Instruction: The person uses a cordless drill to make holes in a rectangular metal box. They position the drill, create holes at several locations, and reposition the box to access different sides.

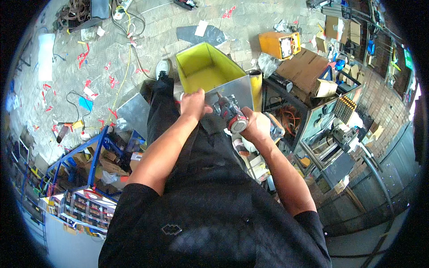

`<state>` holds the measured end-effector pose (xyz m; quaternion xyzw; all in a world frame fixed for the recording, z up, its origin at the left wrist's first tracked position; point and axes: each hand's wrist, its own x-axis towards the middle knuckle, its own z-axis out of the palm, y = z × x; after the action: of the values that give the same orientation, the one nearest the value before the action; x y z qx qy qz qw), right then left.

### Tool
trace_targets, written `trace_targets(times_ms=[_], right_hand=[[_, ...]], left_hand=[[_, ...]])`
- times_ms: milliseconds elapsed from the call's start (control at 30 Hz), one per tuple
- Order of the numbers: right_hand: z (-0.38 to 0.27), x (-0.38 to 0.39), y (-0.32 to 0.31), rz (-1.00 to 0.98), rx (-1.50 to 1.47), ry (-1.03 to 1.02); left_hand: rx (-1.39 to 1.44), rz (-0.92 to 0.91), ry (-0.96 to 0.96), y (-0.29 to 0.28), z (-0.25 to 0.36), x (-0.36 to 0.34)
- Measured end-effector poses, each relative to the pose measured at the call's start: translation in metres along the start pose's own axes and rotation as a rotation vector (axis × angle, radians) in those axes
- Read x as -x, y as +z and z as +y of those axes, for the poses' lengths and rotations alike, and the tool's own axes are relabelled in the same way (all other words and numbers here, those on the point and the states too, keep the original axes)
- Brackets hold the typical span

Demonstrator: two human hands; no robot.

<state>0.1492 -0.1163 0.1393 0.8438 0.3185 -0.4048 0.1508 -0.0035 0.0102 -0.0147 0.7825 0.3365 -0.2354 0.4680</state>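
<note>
A: Head view: what does the left hand [193, 105] have?

B: The near rim of an open-topped metal box [239, 89], silvery outside, yellow-green inside. The fingers curl over the edge and grip it.

A: And the right hand [258, 126]?

B: Closed around a power tool [232, 117]. Its tip points at the box's near wall; I can't tell whether they touch.

A: Where is the box?

B: In front of the person, just right of a white shoe [163, 68]. A yellow cylinder [256, 91] stands just beside its right side.

A: Farther off?

B: An orange case [270, 42] lies beyond, near a large cardboard box [304, 69]. Red scraps [83, 57] litter the floor [107, 49] to the left, and a blue frame [97, 158] stands lower left.
</note>
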Motion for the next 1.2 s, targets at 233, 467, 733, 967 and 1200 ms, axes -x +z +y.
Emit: trace_targets(times_ms=[233, 467, 733, 967, 1200], right_hand=[[0.002, -0.002, 0.001, 0.020, -0.010, -0.019], [0.004, -0.008, -0.006, 0.007, 0.013, -0.039], [0.001, -0.005, -0.002, 0.008, -0.007, -0.040], [0.001, -0.004, 0.001, 0.046, -0.008, -0.031], [0.005, -0.011, 0.000, 0.009, -0.006, -0.038]], left_hand=[[-0.038, 0.066, 0.042, 0.003, -0.003, 0.002], [-0.001, -0.030, -0.009, -0.006, 0.003, 0.001], [0.013, 0.045, 0.011, 0.004, -0.003, 0.002], [0.004, 0.034, -0.001, 0.005, -0.001, 0.001], [-0.027, 0.049, 0.007, 0.003, -0.001, 0.003]])
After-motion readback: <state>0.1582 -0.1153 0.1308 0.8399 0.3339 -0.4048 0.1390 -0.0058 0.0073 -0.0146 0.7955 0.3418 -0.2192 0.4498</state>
